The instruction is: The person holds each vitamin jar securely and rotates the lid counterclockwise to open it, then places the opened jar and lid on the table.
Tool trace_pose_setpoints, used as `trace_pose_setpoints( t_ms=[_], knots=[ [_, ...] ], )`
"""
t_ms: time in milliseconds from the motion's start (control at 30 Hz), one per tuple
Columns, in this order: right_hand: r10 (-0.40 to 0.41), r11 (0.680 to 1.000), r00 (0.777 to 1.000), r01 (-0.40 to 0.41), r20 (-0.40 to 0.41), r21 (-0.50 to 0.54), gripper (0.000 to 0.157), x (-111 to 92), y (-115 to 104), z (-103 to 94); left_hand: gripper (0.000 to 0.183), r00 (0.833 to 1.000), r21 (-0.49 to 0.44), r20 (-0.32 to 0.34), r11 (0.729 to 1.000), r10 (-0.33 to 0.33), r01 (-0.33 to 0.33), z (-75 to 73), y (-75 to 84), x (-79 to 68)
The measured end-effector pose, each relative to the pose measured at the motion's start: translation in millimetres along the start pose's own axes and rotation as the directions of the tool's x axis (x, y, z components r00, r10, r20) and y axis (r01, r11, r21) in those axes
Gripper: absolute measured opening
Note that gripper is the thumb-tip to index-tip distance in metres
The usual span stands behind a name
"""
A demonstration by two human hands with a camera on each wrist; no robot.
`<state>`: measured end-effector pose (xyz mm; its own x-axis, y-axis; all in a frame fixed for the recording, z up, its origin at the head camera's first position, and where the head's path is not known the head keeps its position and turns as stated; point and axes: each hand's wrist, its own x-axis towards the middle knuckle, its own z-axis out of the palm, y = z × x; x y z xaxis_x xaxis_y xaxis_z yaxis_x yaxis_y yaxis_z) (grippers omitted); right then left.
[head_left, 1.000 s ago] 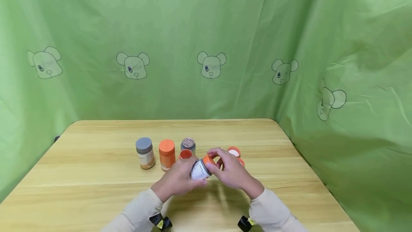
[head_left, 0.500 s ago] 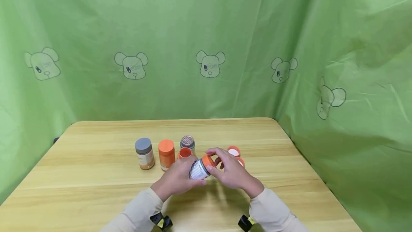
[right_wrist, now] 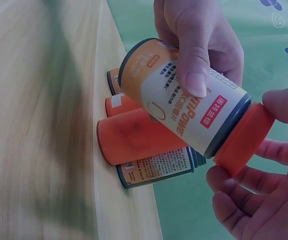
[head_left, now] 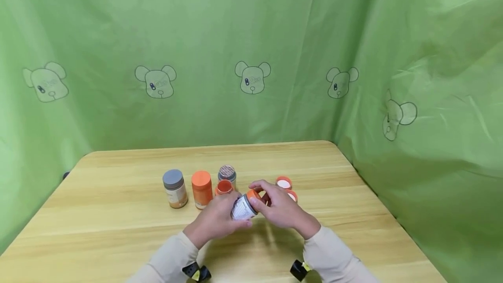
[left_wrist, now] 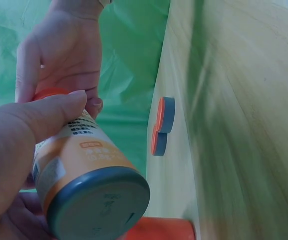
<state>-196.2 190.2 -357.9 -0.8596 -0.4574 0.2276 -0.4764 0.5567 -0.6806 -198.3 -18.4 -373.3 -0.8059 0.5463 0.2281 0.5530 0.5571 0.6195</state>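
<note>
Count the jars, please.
5: on the table, from left, grey-capped jar, orange-capped jar, uncapped orange jar, foil-topped jar behind it; tilted jar in left hand. Some may be hidden.

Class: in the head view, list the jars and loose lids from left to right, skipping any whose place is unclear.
Grey-capped jar → closed orange jar → lidless orange jar → held jar → two loose lids.

The left arm (head_left: 167, 257) points between one and two o'clock, the left hand (head_left: 216, 218) grips; the right arm (head_left: 332, 254), between ten and eleven, the right hand (head_left: 282, 206) pinches.
</note>
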Motion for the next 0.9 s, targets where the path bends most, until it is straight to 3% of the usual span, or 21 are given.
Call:
trace_pose_setpoints(
  t_ms=[367, 667, 900],
  knots=[
    [-0.106, 0.994, 0.994, 0.105, -0.011, -0.021, 0.035, 4.0, -3.2, -9.4, 0.057, 1.000, 0.011, -0.018, 1.000, 0.001, 0.000, -5.7, 3.8, 3.7],
    [-0.065, 0.997, 0.997, 0.064, -0.039, -0.032, 0.036, 11.9, -8.1, -5.8, 0.057, 1.000, 0.027, -0.022, 1.000, 0.001, 0.000, -15.2, 2.4, 1.8],
    [-0.069, 0.996, 0.997, 0.067, -0.035, -0.052, 0.032, -1.5, -2.5, -3.6, 0.054, 1.000, 0.003, -0.017, 1.000, 0.008, -0.008, -1.8, 2.0, -0.6]
  ],
)
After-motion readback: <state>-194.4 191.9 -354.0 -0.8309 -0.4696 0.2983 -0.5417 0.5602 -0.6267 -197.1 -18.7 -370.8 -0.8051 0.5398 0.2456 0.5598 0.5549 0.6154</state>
